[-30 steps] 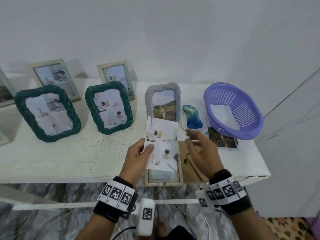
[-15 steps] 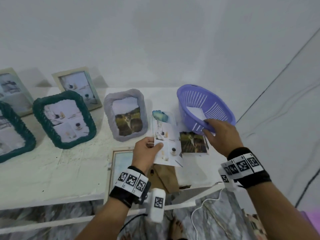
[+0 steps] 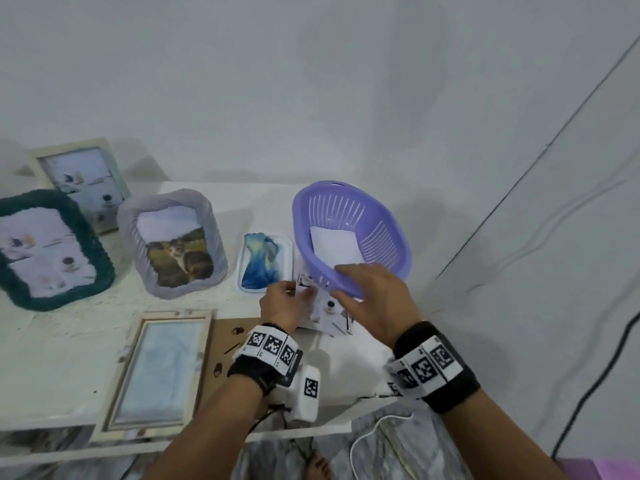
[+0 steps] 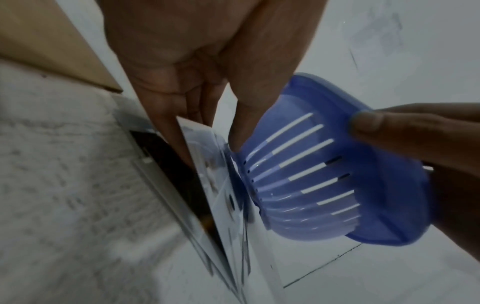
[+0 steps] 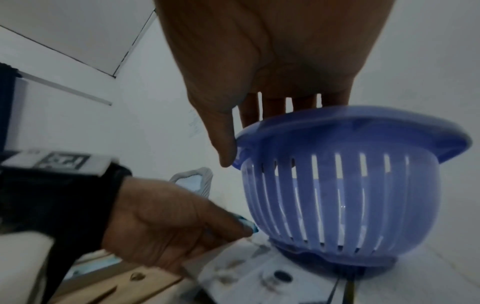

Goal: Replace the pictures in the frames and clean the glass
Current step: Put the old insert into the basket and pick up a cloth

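Observation:
My left hand (image 3: 287, 301) pinches a white print of cups (image 3: 327, 311) by its left edge and holds it low against the foot of the purple basket (image 3: 349, 223). My right hand (image 3: 365, 289) grips the basket's near rim, fingers over the top and thumb (image 5: 226, 156) under the lip. In the left wrist view the print (image 4: 223, 191) stands on edge over other pictures lying beneath the basket (image 4: 324, 174). An empty wooden frame (image 3: 156, 368) lies flat at the table's front, its brown backing board (image 3: 235, 341) beside it.
A white sheet (image 3: 334, 247) lies inside the basket. A blue cloth on a white tray (image 3: 261, 263) sits left of it. A grey frame with a cat picture (image 3: 173, 244), a green frame (image 3: 48, 251) and a beige frame (image 3: 83, 181) stand behind, against the wall.
My right hand went from the table to the basket and now grips its near rim. My left hand carried the print to the right, down to the basket's foot.

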### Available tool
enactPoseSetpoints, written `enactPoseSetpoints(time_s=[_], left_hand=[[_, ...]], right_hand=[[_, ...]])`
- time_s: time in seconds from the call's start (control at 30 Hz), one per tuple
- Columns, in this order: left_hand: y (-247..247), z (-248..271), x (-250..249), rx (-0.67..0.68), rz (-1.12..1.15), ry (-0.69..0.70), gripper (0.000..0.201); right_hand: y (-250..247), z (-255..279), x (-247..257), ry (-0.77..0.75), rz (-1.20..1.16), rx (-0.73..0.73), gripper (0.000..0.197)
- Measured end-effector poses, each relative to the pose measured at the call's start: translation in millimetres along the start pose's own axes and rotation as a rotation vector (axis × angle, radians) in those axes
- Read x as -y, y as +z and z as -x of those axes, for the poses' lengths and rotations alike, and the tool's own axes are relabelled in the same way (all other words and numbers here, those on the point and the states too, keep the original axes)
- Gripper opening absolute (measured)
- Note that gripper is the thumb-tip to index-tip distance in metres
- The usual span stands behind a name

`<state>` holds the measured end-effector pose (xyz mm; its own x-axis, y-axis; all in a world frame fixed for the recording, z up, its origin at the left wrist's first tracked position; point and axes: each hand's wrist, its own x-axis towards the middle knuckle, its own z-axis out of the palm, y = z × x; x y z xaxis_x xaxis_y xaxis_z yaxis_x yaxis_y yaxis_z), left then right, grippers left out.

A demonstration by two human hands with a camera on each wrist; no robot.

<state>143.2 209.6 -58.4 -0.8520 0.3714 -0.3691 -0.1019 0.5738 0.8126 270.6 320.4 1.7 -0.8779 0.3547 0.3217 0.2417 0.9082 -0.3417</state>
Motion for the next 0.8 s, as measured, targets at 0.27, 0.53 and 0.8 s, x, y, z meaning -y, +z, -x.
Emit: enactPoseSetpoints(time_s=[0.27,0.53,0.8], left_hand=[[-9,7,10,-0.044,-0.217,0.144,0.027],[-26,6,11,-0.149,-0.006,0.24,0.023],[-41,5,-10,0.054,0.56,0.116,0.017]], right_hand=[[30,10,8,-0.061,0.042,0.097,0.03],[25,0,9,-0.066,-0.036,0.198,0.04],[-26,-99,-17,0.051,0.029,0.414,0.042]])
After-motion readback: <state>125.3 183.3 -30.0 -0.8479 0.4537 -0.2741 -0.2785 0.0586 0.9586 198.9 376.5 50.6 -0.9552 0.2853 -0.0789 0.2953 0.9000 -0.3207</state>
